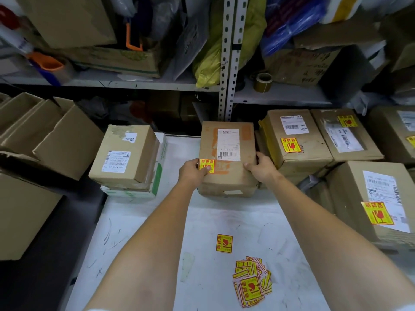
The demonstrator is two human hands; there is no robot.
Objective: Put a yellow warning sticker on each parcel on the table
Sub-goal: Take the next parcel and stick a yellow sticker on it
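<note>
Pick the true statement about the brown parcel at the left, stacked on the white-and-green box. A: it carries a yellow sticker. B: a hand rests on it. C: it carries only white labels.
C: the left parcel shows only white labels; the left hand and right hand grip the centre parcel, which bears a yellow sticker.

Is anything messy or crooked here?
Yes. The sticker pile near the table's front edge is fanned out untidily. One loose sticker lies apart from it. The sticker on the right front box sits tilted, overlapping its white label.
</note>
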